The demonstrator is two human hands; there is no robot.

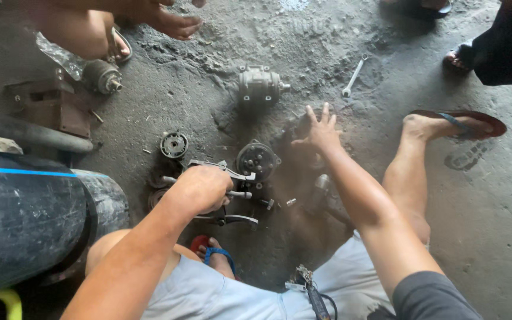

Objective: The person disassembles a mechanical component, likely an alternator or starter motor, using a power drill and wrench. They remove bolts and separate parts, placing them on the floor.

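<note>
Down on the floor, our left hand (200, 188) is clenched around the metal tool (223, 172) beside the round compressor part (258, 160), while our right hand (318, 131) spreads released farther off.

Left hand (204, 186): fist closed tight, knuckles up, back of hand toward camera, wrist straight, forearm bare, running down-left toward body. Right hand (320, 131): open, fingers (326, 112) spread and extended forward, palm down, pressed low ahead of wrist; thumb out to left side. Right forearm bare, stretched forward and away from body, elbow slightly bent, dark sleeve at upper arm. Hands well apart, left nearer body, right farther out. Both knees bent, squatting
</note>
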